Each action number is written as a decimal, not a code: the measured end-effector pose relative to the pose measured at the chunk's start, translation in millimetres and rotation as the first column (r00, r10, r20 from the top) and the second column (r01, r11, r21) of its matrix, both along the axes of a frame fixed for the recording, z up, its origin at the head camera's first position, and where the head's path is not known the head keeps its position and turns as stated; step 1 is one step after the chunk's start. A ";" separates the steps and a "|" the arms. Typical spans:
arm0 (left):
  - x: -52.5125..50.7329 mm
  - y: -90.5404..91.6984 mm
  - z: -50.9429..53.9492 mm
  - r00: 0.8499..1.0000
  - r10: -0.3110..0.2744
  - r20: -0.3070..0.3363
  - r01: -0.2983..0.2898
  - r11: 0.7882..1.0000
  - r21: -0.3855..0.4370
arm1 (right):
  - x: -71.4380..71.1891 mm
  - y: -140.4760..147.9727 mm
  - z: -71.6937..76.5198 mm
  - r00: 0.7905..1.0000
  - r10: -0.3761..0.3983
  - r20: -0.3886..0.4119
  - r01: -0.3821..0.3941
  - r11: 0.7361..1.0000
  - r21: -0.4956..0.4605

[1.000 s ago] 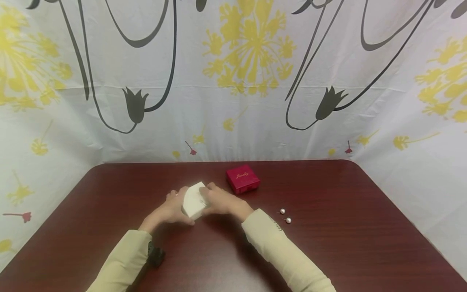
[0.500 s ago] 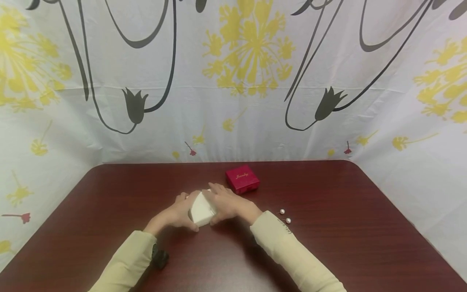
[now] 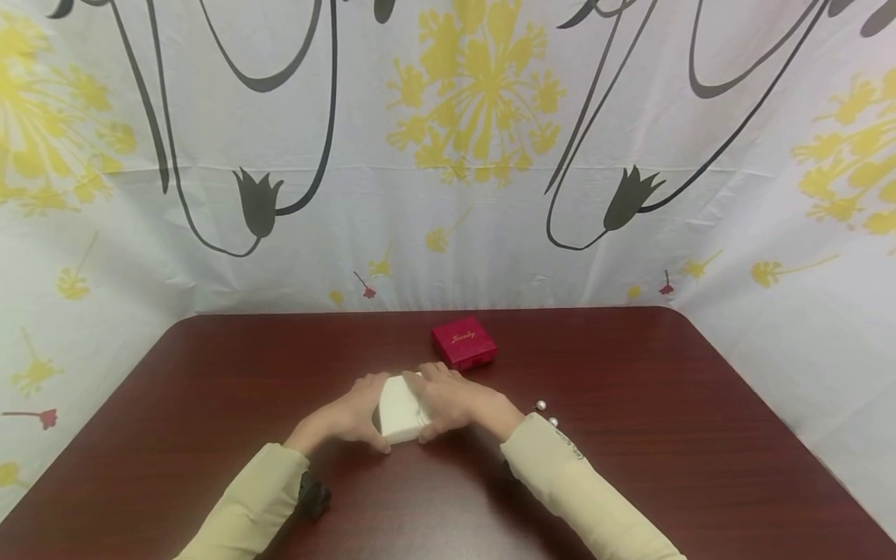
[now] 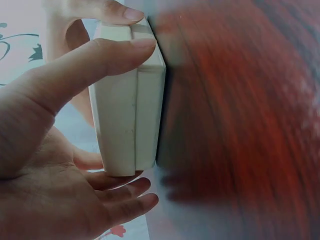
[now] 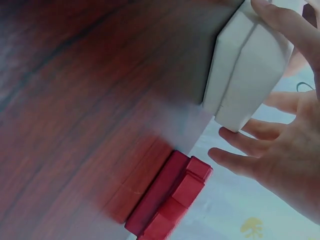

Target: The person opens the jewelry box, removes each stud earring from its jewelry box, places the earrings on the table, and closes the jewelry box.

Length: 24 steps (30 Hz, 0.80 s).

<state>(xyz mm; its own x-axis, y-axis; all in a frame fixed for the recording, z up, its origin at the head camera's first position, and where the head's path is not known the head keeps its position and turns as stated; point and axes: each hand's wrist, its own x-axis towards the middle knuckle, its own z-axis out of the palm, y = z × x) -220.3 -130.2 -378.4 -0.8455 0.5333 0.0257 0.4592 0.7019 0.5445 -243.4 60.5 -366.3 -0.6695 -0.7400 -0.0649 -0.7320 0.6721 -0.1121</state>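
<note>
A white box (image 3: 401,408) with a seam around its sides is between both hands, low over the table. In the left wrist view the box (image 4: 117,115) has its base at the tabletop or barely above it. My left hand (image 3: 355,406) grips its left side, thumb across the near wall and fingers at the far side. On the opposite side my right hand (image 3: 455,400) grips it; in the right wrist view the thumb lies over the box (image 5: 250,65), with fingers at its other edge. Whatever is inside stays hidden.
Behind the right hand sits a red box (image 3: 464,342) with gold lettering. Two pearl earrings (image 3: 541,405) lie right of that hand, one partly covered by the sleeve. The dark wooden table (image 3: 665,467) ends at a patterned curtain (image 3: 490,233).
Both hands have carried the white box to the right and nearer to me, turning it so it lies flatter. The right sleeve now covers part of one earring.
</note>
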 end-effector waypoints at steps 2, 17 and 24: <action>1.0 1.7 1.4 1.000 -0.016 -0.006 0.016 1.000 -0.016 | 3.0 3.0 2.0 1.000 -0.007 0.007 0.007 1.000 0.003; 9.7 12.2 -0.2 0.998 0.015 0.061 -0.013 0.999 -0.034 | 19.2 18.4 7.4 0.999 -0.042 -0.008 0.042 0.997 0.059; 11.9 15.9 -2.3 0.999 -0.022 0.032 0.022 1.000 -0.015 | 24.0 25.3 7.3 0.999 -0.016 -0.048 0.019 0.998 0.052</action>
<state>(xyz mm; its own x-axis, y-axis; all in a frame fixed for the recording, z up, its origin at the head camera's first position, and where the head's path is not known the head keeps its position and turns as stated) -208.3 -114.3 -380.8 -0.8339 0.5518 -0.0093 0.4573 0.7004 0.5481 -219.4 85.7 -359.0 -0.6855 -0.7245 -0.0713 -0.7237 0.6889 -0.0420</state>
